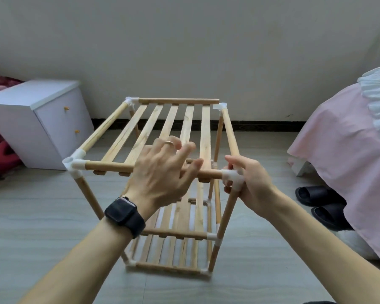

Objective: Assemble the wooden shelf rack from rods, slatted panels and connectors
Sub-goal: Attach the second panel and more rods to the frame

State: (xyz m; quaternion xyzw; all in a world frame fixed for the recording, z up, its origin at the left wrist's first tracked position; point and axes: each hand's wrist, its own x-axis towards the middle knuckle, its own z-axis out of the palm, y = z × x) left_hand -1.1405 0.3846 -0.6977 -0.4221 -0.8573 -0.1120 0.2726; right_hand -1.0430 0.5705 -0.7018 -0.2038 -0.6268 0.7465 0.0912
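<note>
Seating the near right top connector [229,177], I judge: the right hand [252,187] grips it, the left hand [162,172] is spread loose over the near rod [110,167]. Next probably needs firm downward pressing.

floor [42,227]: grey tiles | standing on it: shelf rack [145,128]; white cabinet [31,119]; black slippers [316,196]; possibly white rug [351,240]

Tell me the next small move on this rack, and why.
Probably move the left hand to the far rod and press its right end into the far-right connector. That end seems to sit just above the connector rather than inside it. The right hand has a grip on the near-right connector, which should steady the rack.
</note>
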